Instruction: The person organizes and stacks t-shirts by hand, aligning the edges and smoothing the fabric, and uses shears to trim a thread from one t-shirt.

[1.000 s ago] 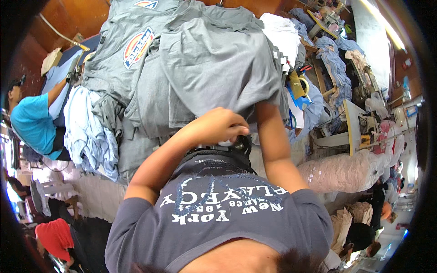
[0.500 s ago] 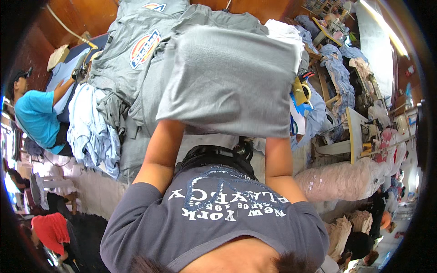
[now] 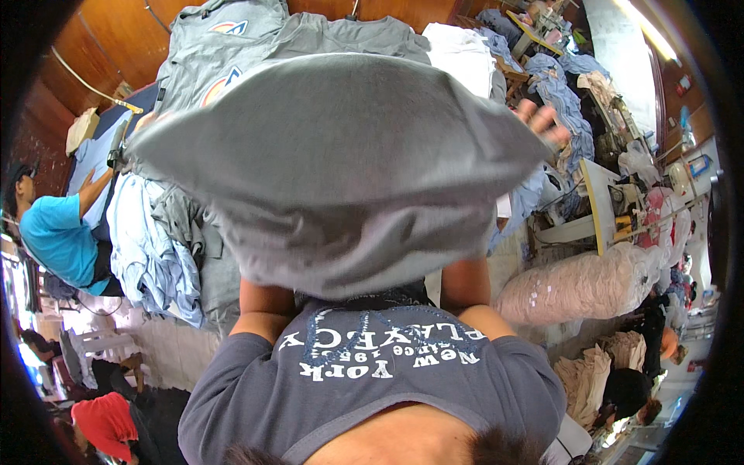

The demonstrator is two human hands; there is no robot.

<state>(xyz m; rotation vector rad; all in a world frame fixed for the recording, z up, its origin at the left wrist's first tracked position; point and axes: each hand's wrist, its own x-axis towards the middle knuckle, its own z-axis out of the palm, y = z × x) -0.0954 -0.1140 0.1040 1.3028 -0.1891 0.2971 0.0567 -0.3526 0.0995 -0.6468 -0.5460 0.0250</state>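
A plain dark grey T-shirt is spread wide in the air in front of me, over the table, blurred by motion. Both my forearms run up beneath its near edge. The fingers of my right hand stick out past its right corner, apart from each other; the rest of that hand is behind the cloth. Of my left hand only a smeared bit shows at the shirt's left corner, and its fingers cannot be made out. Behind lie grey T-shirts with a coloured chest print, heaped on the table.
Light blue garments hang off the table's left side. White cloth lies at the back right. A co-worker in a turquoise shirt works at the left. To the right are a large plastic-wrapped bundle and a pale machine table.
The grey T-shirt has come nearer to me and widened to both sides, its near edge now lower over my forearms. My right fingers have come into sight at its right corner.
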